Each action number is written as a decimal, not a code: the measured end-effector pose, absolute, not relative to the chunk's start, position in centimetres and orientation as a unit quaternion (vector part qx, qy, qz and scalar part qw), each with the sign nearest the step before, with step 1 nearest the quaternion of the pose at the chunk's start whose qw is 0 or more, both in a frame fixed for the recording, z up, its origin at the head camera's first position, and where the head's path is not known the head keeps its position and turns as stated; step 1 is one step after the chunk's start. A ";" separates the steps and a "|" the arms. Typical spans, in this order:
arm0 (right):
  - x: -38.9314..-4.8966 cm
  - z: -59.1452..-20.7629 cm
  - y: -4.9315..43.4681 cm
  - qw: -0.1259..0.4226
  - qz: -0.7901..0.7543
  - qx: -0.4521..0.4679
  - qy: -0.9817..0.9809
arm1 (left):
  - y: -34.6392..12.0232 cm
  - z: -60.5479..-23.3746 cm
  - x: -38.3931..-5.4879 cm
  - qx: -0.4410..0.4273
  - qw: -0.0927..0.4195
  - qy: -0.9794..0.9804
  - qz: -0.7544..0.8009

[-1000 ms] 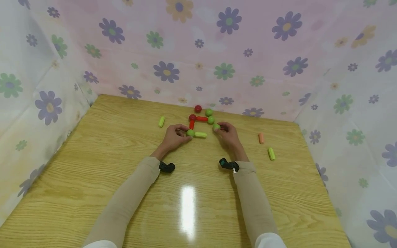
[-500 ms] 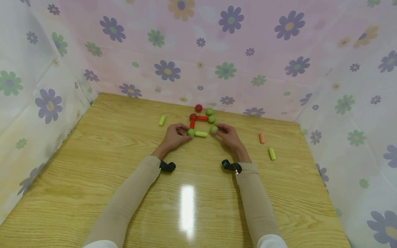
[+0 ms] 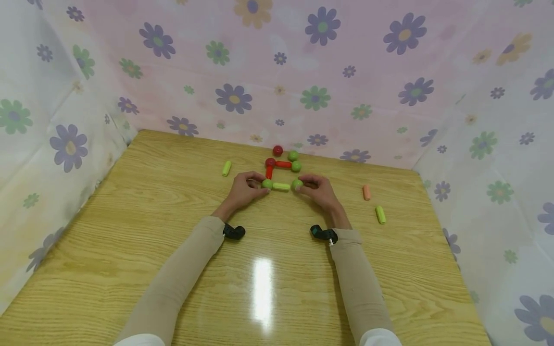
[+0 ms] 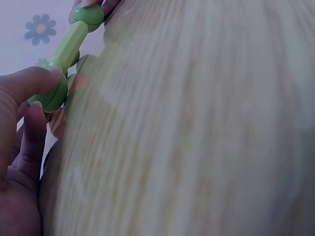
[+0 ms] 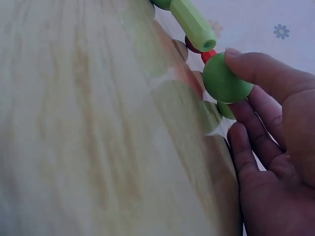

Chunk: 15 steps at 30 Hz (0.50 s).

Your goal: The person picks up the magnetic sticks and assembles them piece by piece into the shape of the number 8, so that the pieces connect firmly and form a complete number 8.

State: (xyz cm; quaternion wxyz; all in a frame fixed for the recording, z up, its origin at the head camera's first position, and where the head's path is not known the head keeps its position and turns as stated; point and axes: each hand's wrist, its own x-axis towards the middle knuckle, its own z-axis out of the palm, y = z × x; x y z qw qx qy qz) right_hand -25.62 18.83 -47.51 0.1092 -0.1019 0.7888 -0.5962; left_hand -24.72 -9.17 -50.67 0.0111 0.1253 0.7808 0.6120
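Rod, aligned hand-to-hand: attached ball pinched by left hand; separate ball, just off free end, pinched by right hand.

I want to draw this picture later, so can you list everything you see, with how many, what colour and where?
Green round plastic-looking balls: 4, bright green, two in front, two farther back
Red round plastic-looking balls: 2, dark red, one where the red sticks meet, one behind it
Red plastic-looking sticks: 2, bright red, forming a corner
Yellow-green ridged sticks: 3, yellow-green, between the front balls, far left, far right
Orange stick: 1, pale orange, right
Wood-grain table: 1, yellow-brown, underneath
Flowered cloth walls: 3, pink and white, back and sides
Wrist devices: 2, black, one per wrist
Left hand: 1, beige-sleeved, pinching the left front ball
Right hand: 1, beige-sleeved, pinching the right front ball
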 end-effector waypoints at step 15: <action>-26.6 -50.3 19.1 0.069 -0.579 -0.120 0.804 | -9.1 -51.0 -25.0 0.127 0.006 0.778 0.615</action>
